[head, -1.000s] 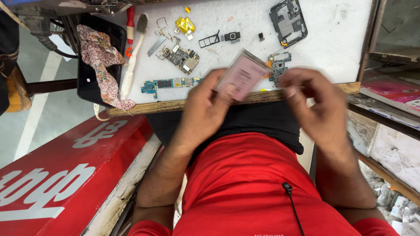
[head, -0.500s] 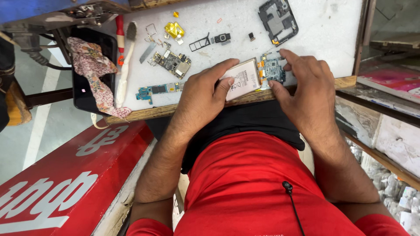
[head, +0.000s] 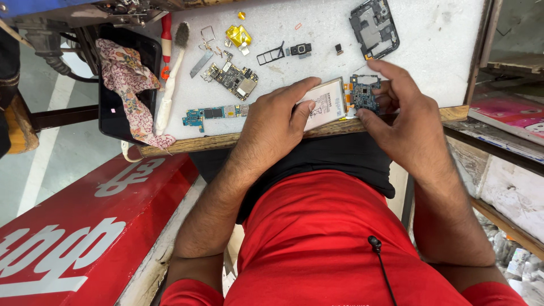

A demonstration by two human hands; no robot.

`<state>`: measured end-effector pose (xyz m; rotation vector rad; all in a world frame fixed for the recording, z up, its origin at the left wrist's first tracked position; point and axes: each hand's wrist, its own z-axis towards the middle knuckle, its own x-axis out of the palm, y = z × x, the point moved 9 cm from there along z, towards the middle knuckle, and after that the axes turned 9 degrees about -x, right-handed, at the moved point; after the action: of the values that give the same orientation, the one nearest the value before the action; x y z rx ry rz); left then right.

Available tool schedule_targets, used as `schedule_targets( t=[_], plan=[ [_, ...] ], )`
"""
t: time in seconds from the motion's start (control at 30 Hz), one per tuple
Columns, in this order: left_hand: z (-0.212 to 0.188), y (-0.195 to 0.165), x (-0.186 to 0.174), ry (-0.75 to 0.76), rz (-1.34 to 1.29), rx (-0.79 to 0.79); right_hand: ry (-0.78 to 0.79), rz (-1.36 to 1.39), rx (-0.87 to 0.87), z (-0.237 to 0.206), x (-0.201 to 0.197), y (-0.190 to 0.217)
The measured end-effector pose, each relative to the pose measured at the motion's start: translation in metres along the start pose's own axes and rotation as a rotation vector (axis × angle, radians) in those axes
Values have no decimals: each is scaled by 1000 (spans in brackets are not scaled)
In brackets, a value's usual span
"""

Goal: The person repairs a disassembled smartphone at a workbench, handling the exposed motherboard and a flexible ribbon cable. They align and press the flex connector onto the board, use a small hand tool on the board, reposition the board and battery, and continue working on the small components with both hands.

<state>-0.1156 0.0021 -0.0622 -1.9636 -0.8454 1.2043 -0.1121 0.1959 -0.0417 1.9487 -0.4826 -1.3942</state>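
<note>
Hands (head: 277,116) on flat battery (head: 326,105), small circuit board (head: 362,93)

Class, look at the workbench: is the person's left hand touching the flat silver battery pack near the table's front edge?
Touching. The head view shows the left hand lying on the battery pack, fingers pressed on its face with no gap, while the right hand grips the small circuit board beside it.

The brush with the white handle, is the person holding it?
No, the brush lies untouched beside the patterned cloth; the left hand rests on a flat battery.
</note>
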Motion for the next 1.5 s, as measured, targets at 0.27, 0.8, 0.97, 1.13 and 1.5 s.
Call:
schedule_targets(
  t=[0.27,0.8,0.97,1.13,1.5],
  plan=[
    [-4,3,-1,19,-32,26,60,189,81,4,-1,7],
    [-52,3,46,410,-528,-212,-79,646,88,0,-4,-16],
    [-44,10,64,399,-665,-243,-49,725,25,-2,-18,1],
    [-29,16,37,210,-582,-203,-71,656,61,5,-21,-1],
    [-48,-2,-41,-285,42,-34,-29,546,86,5,4,-24]
  ],
)
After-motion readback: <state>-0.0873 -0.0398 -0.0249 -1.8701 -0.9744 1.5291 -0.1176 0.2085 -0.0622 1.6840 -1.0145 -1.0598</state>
